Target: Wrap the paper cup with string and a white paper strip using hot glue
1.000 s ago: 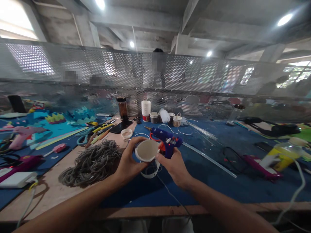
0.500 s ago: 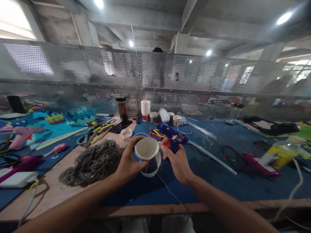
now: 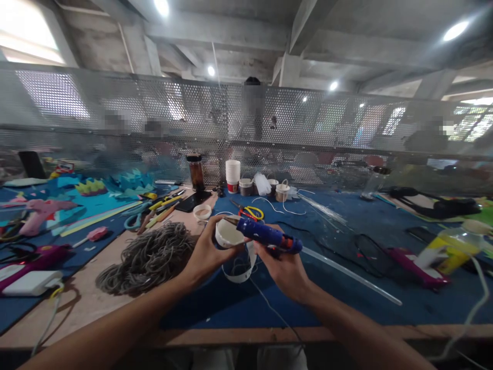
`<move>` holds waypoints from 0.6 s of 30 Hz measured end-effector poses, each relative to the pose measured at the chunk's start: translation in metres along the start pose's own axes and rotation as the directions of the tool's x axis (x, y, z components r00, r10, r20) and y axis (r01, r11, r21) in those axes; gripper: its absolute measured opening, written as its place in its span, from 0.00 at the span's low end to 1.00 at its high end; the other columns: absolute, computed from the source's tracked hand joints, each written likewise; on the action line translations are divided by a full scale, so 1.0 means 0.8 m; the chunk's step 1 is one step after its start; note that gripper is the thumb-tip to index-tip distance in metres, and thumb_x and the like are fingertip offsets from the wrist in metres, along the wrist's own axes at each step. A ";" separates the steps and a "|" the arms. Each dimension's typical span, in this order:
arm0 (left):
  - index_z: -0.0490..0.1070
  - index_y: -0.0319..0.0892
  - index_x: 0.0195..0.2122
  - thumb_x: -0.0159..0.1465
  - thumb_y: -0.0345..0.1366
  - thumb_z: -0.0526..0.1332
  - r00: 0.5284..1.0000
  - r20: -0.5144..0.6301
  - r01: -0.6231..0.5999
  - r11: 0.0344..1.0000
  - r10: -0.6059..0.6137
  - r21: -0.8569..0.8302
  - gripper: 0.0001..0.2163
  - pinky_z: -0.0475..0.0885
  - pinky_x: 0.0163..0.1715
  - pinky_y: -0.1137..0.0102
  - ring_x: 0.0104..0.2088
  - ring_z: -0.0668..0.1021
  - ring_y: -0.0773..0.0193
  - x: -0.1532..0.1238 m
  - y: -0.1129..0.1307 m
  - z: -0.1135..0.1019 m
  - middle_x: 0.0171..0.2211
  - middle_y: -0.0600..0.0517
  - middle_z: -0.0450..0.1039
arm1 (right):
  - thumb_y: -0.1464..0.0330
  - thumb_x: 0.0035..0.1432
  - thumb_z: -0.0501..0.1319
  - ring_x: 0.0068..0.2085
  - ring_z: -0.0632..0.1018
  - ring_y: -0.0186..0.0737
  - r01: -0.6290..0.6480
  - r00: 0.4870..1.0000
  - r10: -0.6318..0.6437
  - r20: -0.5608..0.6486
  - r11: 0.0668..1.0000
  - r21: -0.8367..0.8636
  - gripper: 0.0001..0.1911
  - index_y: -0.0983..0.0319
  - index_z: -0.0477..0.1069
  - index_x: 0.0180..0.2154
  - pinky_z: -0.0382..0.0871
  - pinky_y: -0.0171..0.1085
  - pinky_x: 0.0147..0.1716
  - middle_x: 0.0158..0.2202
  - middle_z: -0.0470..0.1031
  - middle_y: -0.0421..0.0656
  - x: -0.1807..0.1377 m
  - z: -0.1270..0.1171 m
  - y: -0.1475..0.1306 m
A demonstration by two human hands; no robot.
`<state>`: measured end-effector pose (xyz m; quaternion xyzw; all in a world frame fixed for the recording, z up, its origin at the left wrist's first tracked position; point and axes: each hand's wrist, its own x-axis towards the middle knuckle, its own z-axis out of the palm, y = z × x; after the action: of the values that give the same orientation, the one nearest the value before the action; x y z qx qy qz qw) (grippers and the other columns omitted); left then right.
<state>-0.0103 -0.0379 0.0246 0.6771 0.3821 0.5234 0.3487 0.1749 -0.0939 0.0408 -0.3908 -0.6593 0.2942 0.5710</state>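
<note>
My left hand (image 3: 206, 257) is wrapped round a white paper cup (image 3: 228, 236), held with its opening facing up toward me. In my right hand (image 3: 287, 270) is a blue glue gun (image 3: 262, 232), its nozzle (image 3: 231, 220) over the cup's far rim. A clear glue stick (image 3: 352, 275) sticks out of the gun's back end. Below the cup hangs a curved white paper strip (image 3: 241, 276), with thin grey cord (image 3: 265, 303) around it. Whether the nozzle touches the cup I cannot tell.
A heap of grey cord (image 3: 148, 259) lies to the left. Yellow-handled pliers (image 3: 254, 211), a phone (image 3: 194, 200), stacked paper cups (image 3: 232, 177) and a dark jar (image 3: 195, 172) stand or lie behind. A pink glue gun (image 3: 44, 210) is far left. A perforated metal screen (image 3: 292, 123) crosses the back.
The glue gun has swung left and its nozzle has moved over the cup's rim. The cup has tilted slightly in my left hand.
</note>
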 end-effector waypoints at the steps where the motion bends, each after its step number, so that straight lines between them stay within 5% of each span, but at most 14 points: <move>1: 0.63 0.43 0.53 0.51 0.39 0.74 1.000 0.004 0.001 1.000 -0.001 -0.006 0.31 0.75 0.43 0.66 0.40 0.79 0.60 0.000 0.001 0.001 0.43 0.50 0.76 | 0.65 0.64 0.60 0.37 0.75 0.39 -0.002 1.000 0.002 0.013 1.000 -0.010 0.09 0.60 0.74 0.44 0.71 0.37 0.41 0.38 0.76 0.42 0.001 0.000 -0.001; 10: 0.64 0.42 0.52 0.50 0.38 0.73 0.993 0.113 -0.017 1.000 0.018 -0.008 0.30 0.77 0.42 0.64 0.43 0.80 0.56 -0.005 -0.004 0.001 0.44 0.49 0.76 | 0.66 0.62 0.61 0.40 0.78 0.43 -0.017 0.991 0.022 0.134 0.999 -0.041 0.12 0.60 0.73 0.47 0.72 0.38 0.41 0.41 0.79 0.43 0.009 -0.001 0.011; 18: 0.66 0.42 0.50 0.49 0.37 0.74 0.990 0.140 -0.017 1.000 0.014 0.019 0.28 0.77 0.42 0.64 0.43 0.80 0.56 -0.008 -0.005 0.006 0.43 0.49 0.76 | 0.66 0.61 0.60 0.29 0.75 0.40 -0.065 0.972 0.119 0.204 0.965 -0.255 0.08 0.60 0.78 0.34 0.68 0.36 0.32 0.27 0.77 0.40 0.017 -0.017 0.013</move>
<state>-0.0069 -0.0417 0.0172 0.7185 0.3566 0.4735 0.3639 0.1897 -0.0778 0.0413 -0.4546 -0.7301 0.2773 0.4282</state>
